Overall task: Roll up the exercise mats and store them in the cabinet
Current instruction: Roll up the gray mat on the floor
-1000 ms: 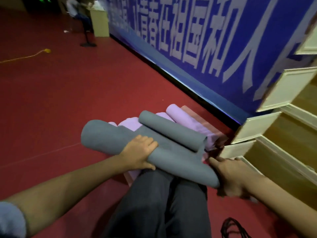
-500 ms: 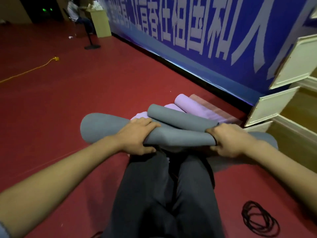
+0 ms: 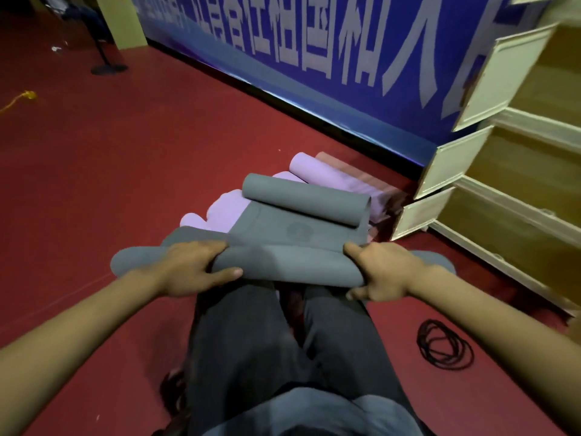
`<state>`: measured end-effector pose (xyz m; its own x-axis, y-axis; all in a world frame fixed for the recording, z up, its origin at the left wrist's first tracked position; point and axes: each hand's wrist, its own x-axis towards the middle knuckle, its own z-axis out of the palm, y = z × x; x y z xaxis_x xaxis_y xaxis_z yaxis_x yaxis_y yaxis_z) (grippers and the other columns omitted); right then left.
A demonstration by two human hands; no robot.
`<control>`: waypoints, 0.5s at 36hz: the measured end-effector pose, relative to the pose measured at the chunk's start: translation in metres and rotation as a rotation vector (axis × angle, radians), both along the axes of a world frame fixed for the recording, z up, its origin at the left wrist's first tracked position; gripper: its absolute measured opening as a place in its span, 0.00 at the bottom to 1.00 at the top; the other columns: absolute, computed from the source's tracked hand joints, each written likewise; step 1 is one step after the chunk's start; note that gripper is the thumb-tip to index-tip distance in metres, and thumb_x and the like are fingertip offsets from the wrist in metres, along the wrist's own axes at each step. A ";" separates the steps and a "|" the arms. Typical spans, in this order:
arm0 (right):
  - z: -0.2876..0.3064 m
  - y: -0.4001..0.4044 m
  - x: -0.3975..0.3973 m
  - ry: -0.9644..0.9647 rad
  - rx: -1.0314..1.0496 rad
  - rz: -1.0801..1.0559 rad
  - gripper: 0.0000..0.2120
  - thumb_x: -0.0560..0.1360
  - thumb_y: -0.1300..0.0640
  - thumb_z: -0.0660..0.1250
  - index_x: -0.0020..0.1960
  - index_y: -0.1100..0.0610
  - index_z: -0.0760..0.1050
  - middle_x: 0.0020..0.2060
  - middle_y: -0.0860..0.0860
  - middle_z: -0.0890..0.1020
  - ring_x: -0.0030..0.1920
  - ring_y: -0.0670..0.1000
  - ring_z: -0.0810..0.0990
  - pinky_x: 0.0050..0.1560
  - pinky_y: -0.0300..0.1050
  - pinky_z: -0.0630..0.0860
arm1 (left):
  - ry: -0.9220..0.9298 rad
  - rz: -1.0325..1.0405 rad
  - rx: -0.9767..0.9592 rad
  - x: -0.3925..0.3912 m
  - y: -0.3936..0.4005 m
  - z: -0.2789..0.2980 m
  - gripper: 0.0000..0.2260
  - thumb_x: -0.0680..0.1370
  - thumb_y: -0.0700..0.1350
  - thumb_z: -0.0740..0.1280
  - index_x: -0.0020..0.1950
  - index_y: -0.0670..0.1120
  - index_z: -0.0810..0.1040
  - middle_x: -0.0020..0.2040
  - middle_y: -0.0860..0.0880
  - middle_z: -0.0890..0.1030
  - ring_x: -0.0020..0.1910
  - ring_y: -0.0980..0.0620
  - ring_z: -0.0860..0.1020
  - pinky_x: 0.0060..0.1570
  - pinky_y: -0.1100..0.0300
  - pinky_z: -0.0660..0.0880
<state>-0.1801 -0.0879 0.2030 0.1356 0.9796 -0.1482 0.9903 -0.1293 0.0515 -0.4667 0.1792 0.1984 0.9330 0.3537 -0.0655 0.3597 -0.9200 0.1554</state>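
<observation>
Across the person's knees lies the soft grey foam exercise mat (image 3: 289, 262), light and springy, likely to unroll unless squeezed, so the left hand (image 3: 191, 269) and right hand (image 3: 382, 272) each curl round its near roll's ends.

Single head-worn wide-angle view, looking forward and steeply down from close above the wearer's lap (image 3: 283, 341), red floor (image 3: 125, 184) ahead, blue banner wall (image 3: 314, 58) beyond, cabinet (image 3: 518, 184) at right.
</observation>
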 end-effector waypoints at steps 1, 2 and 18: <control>-0.002 0.000 -0.007 0.065 0.025 0.006 0.29 0.70 0.32 0.70 0.53 0.52 0.61 0.51 0.56 0.81 0.52 0.62 0.81 0.40 0.49 0.67 | -0.016 0.010 -0.038 -0.010 0.001 -0.006 0.31 0.72 0.80 0.47 0.44 0.53 0.69 0.40 0.59 0.76 0.42 0.54 0.76 0.46 0.51 0.75; -0.004 0.000 -0.014 0.124 0.050 0.007 0.28 0.72 0.30 0.68 0.52 0.51 0.61 0.51 0.55 0.80 0.51 0.61 0.80 0.40 0.49 0.66 | -0.025 0.010 -0.054 -0.018 0.001 -0.010 0.30 0.74 0.78 0.46 0.44 0.53 0.68 0.40 0.58 0.76 0.42 0.54 0.76 0.47 0.50 0.75; -0.010 -0.122 -0.015 0.056 0.307 -0.076 0.14 0.66 0.54 0.74 0.42 0.49 0.67 0.32 0.43 0.75 0.34 0.49 0.78 0.36 0.39 0.59 | -0.157 -0.317 -0.351 -0.017 -0.089 -0.067 0.15 0.83 0.60 0.58 0.46 0.51 0.66 0.41 0.56 0.71 0.42 0.53 0.74 0.43 0.58 0.68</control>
<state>-0.1948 -0.2104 0.1930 0.2103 0.9670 0.1435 0.9773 -0.2043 -0.0554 -0.4840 0.0898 0.1317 0.9993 0.0325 0.0203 0.0179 -0.8630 0.5049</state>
